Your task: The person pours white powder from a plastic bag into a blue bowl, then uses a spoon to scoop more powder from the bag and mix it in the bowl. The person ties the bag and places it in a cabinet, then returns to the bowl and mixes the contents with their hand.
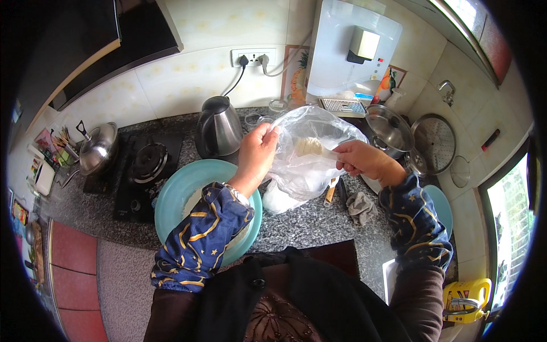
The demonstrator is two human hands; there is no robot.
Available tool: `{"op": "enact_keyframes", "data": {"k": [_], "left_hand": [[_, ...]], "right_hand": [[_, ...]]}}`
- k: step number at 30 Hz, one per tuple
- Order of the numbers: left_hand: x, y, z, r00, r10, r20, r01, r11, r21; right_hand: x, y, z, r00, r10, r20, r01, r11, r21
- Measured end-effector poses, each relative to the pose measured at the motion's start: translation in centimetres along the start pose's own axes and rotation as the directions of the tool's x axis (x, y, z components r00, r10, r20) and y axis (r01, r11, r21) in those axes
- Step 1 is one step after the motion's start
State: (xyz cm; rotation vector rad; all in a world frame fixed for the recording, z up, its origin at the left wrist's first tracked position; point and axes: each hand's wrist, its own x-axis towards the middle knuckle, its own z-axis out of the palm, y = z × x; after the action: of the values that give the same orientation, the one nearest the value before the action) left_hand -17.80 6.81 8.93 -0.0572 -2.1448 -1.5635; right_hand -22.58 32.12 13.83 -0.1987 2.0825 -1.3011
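My left hand (257, 156) pinches the rim of a clear plastic bag (295, 177) and holds its mouth wide. White powder, perhaps flour, fills the lower part of the bag, which rests on the counter. In my right hand (363, 160) is the pale handle of a scoop (329, 154). A rounded heap of off-white powder (308, 146) sits on this scoop within the bag's mouth. Below my left forearm stands a turquoise plastic basin (166, 209) with white powder in it, partly hidden by the sleeve.
A steel electric kettle (220, 126) stands behind the basin. A gas hob (147, 166) with a lidded wok (99, 147) is at the left. To the right are a crumpled grey cloth (362, 207), a glass-lidded pot (389, 128) and a perforated steamer plate (434, 143).
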Motion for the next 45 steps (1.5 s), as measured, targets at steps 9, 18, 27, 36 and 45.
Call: {"op": "enact_keyframes", "data": {"k": [9, 18, 27, 36, 45], "left_hand": [[0.1, -1.0, 0.2, 0.998, -0.057, -0.029, 0.053, 0.99, -0.133], [-2.5, -1.8, -3.5, 0.995, 0.04, 0.091, -0.033, 0.996, -0.079], [-14.0, -15.0, -21.8, 0.935, 0.072, -0.347, 0.242, 0.587, 0.773], [-19.9, -17.7, -24.5, 0.806, -0.286, -0.518, 0.568, 0.623, 0.538], [-19.4, -14.5, -22.7, 0.855, -0.049, -0.516, 0.336, 0.81, 0.48]], "right_hand": [[0.2, 2.2, 4.6, 0.766, -0.642, 0.016, 0.169, 0.178, -0.969], [-4.2, -0.5, 6.2, 0.499, -0.865, -0.06, 0.175, 0.169, -0.97], [-1.1, 2.3, 18.2, 0.556, -0.826, 0.092, 0.582, 0.308, -0.752], [10.1, 5.7, 24.0, 0.909, -0.415, 0.038, 0.256, 0.483, -0.837], [16.3, 11.1, 25.0, 0.929, -0.365, 0.068, 0.316, 0.683, -0.659]]}}
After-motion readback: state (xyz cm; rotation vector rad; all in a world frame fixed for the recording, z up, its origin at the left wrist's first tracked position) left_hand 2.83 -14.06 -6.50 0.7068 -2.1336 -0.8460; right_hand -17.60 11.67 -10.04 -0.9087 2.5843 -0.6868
